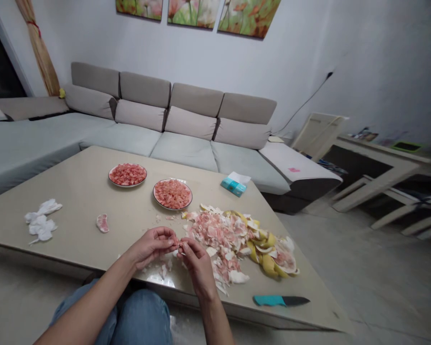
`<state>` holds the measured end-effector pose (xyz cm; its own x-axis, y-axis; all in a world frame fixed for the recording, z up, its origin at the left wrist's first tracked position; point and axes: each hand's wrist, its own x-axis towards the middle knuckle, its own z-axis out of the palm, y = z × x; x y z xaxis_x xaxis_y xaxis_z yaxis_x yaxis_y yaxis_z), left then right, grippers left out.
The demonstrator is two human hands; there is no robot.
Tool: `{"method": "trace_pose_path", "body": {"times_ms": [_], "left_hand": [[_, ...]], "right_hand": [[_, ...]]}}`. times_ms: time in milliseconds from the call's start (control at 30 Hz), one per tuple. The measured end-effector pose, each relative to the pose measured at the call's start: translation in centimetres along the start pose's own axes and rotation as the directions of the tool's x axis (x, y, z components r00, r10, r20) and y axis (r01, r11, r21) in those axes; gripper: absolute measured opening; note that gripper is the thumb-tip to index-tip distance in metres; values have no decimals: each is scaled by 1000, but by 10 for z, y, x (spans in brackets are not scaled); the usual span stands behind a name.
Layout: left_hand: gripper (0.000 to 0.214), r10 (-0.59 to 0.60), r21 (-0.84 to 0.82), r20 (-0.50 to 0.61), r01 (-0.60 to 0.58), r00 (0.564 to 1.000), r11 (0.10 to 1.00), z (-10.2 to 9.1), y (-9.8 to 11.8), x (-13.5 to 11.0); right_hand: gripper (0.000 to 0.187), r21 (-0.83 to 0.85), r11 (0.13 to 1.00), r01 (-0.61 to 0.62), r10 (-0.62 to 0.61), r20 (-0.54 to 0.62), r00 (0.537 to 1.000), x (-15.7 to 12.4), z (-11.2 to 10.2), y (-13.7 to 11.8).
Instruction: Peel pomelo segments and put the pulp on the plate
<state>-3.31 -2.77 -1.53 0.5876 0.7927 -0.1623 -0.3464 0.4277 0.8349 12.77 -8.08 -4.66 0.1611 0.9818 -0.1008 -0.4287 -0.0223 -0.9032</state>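
My left hand [153, 245] and my right hand [197, 262] meet over the near edge of the low beige table [82, 191]. Both pinch a small piece of pink pomelo flesh [178, 244] between their fingertips. Right of my hands lies a heap of pink-white membrane scraps [215, 237] and yellow peel [267, 258]. Two plates stand further back: one with peeled pink flesh [128, 174], the other [173, 193] closer to the heap. A single unpeeled segment [102, 223] lies left of my hands.
A teal-handled knife [280, 301] lies at the table's near right edge. Crumpled white tissues [41, 221] sit at the left, a teal tissue pack [234, 185] at the far right. A grey corner sofa [172, 129] runs behind; my knees are under the table edge.
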Motion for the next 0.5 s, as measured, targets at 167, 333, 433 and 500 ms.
{"method": "trace_pose_path", "body": {"times_ms": [167, 333, 433, 500], "left_hand": [[27, -43, 2, 33, 43, 999, 999, -1, 2, -2], [28, -75, 74, 27, 72, 997, 995, 2, 5, -5], [27, -71, 154, -1, 71, 997, 986, 5, 3, -5], [30, -52, 223, -15, 54, 999, 973, 6, 0, -3]], "right_hand": [[27, 31, 999, 35, -34, -48, 998, 3, -2, 0], [30, 19, 999, 27, -25, -69, 997, 2, -6, -2], [31, -5, 1000, 12, -12, -75, 997, 0, -5, -2], [32, -33, 999, 14, -16, -74, 997, -1, -4, 0]]}}
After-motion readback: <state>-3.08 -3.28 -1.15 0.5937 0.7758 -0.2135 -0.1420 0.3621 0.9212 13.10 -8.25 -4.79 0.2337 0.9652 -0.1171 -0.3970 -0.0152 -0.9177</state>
